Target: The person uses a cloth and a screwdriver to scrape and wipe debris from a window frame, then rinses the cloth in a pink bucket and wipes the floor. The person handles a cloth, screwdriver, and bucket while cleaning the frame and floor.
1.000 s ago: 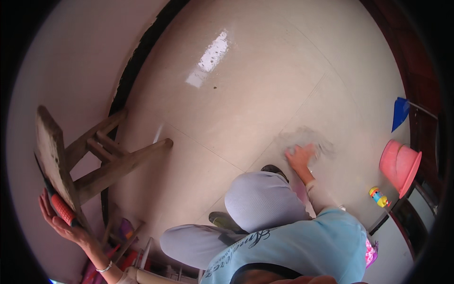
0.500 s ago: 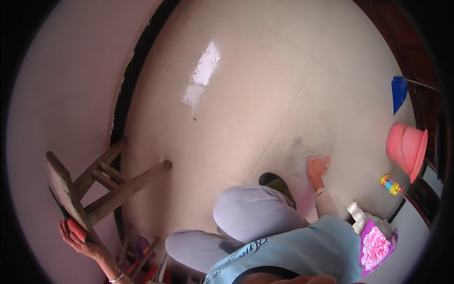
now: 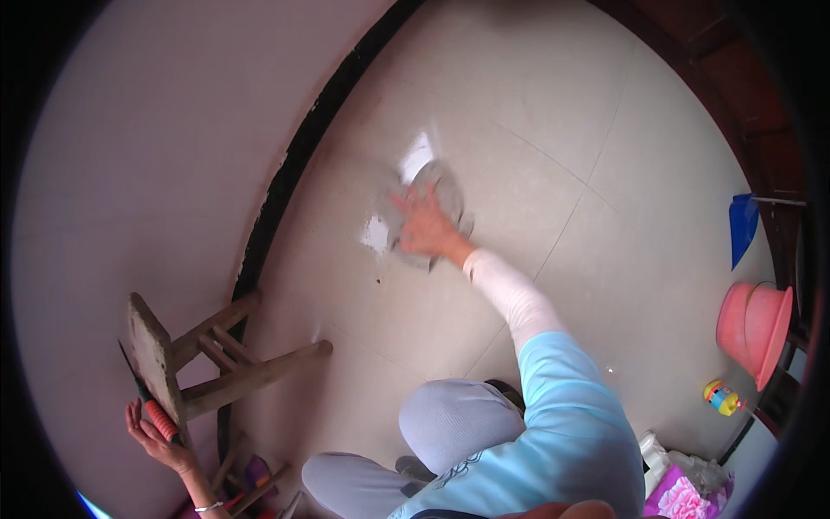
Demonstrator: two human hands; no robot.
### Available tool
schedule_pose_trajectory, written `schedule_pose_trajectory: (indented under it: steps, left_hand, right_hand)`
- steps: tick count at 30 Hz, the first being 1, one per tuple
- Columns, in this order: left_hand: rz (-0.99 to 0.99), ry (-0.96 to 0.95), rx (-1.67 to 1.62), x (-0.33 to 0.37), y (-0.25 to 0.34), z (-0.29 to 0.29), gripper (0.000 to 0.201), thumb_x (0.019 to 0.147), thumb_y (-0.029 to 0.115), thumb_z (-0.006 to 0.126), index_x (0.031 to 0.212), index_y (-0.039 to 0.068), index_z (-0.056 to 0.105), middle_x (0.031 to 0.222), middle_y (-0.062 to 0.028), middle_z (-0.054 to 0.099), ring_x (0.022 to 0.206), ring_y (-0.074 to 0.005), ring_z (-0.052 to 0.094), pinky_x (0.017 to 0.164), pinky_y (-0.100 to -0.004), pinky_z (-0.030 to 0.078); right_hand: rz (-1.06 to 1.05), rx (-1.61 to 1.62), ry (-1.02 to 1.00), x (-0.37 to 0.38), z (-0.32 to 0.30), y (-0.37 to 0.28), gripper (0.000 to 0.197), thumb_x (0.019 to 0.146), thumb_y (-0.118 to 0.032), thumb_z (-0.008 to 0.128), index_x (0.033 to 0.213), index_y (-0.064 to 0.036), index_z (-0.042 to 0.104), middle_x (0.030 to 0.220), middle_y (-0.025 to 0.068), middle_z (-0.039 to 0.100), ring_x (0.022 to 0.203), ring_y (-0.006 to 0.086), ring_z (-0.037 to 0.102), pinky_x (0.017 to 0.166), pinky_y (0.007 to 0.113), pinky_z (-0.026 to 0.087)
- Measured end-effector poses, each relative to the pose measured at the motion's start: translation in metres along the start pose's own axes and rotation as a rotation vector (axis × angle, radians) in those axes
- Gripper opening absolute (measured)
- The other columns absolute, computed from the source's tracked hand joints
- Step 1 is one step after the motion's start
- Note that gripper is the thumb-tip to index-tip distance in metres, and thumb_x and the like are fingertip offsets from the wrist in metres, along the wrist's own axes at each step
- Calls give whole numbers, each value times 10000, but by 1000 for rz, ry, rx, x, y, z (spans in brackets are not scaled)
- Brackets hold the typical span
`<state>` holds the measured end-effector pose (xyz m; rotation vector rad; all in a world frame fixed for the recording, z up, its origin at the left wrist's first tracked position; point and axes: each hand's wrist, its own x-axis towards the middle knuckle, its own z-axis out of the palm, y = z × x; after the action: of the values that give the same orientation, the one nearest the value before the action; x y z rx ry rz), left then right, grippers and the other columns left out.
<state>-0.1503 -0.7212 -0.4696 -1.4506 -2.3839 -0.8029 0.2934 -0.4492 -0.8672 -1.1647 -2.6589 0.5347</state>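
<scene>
My right hand (image 3: 424,227) presses on a crumpled grey cloth (image 3: 447,192) on the tiled floor, fingers partly spread and blurred by motion. A white patch (image 3: 374,234) shows beside the cloth, and another bright one lies just beyond it. At the lower left, my left hand (image 3: 160,445) is around the red grip of a hand tool (image 3: 161,421) with a thin dark shaft, its kind unclear. That tool lies along the seat of a wooden stool (image 3: 154,350), and part of the grip is hidden by my fingers.
Along the right side are a blue dustpan-like piece (image 3: 743,227), a pink bucket (image 3: 745,329), a yellow bottle (image 3: 720,398) and a purple flowered bag (image 3: 687,497). A wall with a dark baseboard (image 3: 277,190) runs up the left. My bent knee (image 3: 458,424) is near the stool.
My right hand has swept with the cloth from the near right to the far middle, onto the white patches. My left hand stays by the stool with the red-handled tool. The view has shifted.
</scene>
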Motion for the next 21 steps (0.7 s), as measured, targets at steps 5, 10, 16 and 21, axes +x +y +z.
schedule_pose_trajectory:
  steps: [5, 10, 16, 21]
  left_hand:
    - [338, -32, 788, -18, -36, -17, 411, 1014, 232, 429, 1358, 8, 447, 1297, -165, 542, 1189, -319, 530, 997, -418, 435]
    - [-16, 97, 664, -25, -81, -31, 453, 900, 181, 568, 1326, 48, 489, 1320, -142, 501, 1142, -342, 554, 934, -414, 479]
    - [473, 55, 916, -12, -107, -42, 576, 830, 273, 666, 1303, -4, 489, 1263, -184, 502, 1119, -376, 546, 899, -442, 493]
    - [7, 27, 249, -26, -92, -42, 595, 864, 338, 623, 1314, -14, 459, 1277, -189, 500, 1143, -366, 537, 941, -431, 466]
  right_hand:
    - [-5, 71, 119, -139, 4, 4, 291, 702, -455, 688, 676, -166, 674, 1438, -23, 463, 1451, 344, 207, 1096, 719, 52]
    - [1212, -284, -168, -316, -72, 123, 508, 824, -533, 574, 1031, -94, 721, 1561, 123, 262, 1465, 364, 116, 1082, 703, 94]
    - [1428, -244, 301, -282, -94, 283, 605, 875, -560, 503, 1147, -44, 664, 1582, 207, 147, 1437, 481, 88, 1056, 737, 84]
    - [984, -273, 243, -59, -107, 306, 523, 865, -538, 519, 1077, -98, 704, 1569, 133, 244, 1436, 415, 182, 1109, 648, 159]
